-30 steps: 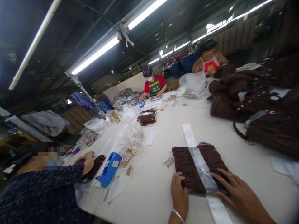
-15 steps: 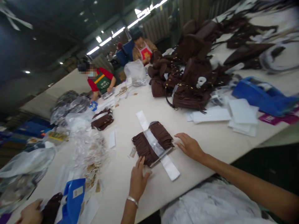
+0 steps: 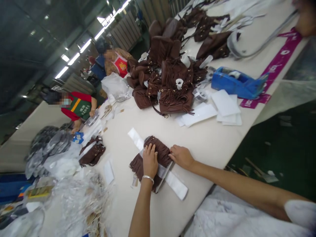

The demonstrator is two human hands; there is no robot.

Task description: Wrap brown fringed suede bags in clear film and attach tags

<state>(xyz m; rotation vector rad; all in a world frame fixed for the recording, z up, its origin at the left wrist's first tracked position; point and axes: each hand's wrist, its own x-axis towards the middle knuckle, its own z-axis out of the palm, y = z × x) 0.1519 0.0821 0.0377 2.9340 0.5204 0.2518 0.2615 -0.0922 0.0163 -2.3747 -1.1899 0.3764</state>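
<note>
A brown fringed bag (image 3: 160, 148) lies flat on the table, a clear band round its middle. Beneath it runs a long white strip (image 3: 176, 186) whose two ends stick out. My left hand (image 3: 150, 161), with a silver bangle at the wrist, rests flat on top of the bag, fingers stretched out over the band. At the bag's right edge, my right hand (image 3: 182, 157) has its fingers bent and pinched on the fringe. A small tag (image 3: 134, 181) lies beside the bag's left side.
Brown bags (image 3: 177, 79) are heaped at the back. A blue tape dispenser (image 3: 237, 84) and white sheets (image 3: 225, 107) lie to the right. Another fringed bag (image 3: 92, 151) and crumpled clear plastic (image 3: 76, 194) are on the left. Two co-workers sit across the table, one in a green apron (image 3: 81, 107).
My left hand has moved from the bag's near edge onto its top. My right hand has come in and taken hold of the fringe. The view has swung right.
</note>
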